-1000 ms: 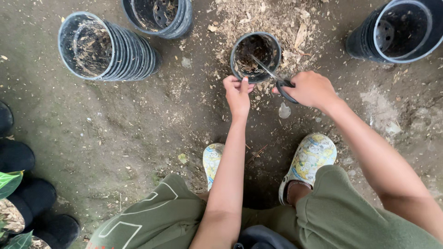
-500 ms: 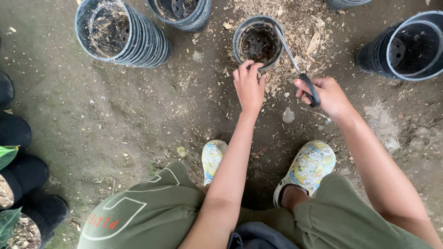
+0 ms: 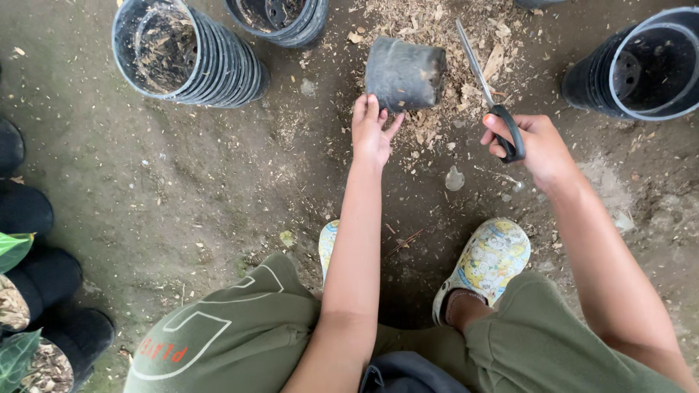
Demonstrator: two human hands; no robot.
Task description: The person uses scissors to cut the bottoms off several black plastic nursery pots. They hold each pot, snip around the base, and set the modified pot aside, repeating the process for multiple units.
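A small black plastic pot (image 3: 405,73) lies tipped on its side on the dirt, its base towards me. My left hand (image 3: 371,131) touches its near left edge with the fingers spread against it. My right hand (image 3: 530,148) grips black-handled scissors (image 3: 486,87), blades shut and pointing away to the upper left, just right of the pot. Wood chips and dry bits (image 3: 444,29) lie scattered around the pot.
A stack of black pots (image 3: 186,52) lies at the upper left, another (image 3: 280,18) behind it, a third (image 3: 641,65) at the upper right. Potted plants in black bags (image 3: 36,291) line the left edge. My patterned shoes (image 3: 484,262) rest on the ground below.
The small pot stood upright a moment ago; now it lies tipped over on its side. My right hand with the scissors has drawn back to the right of it.
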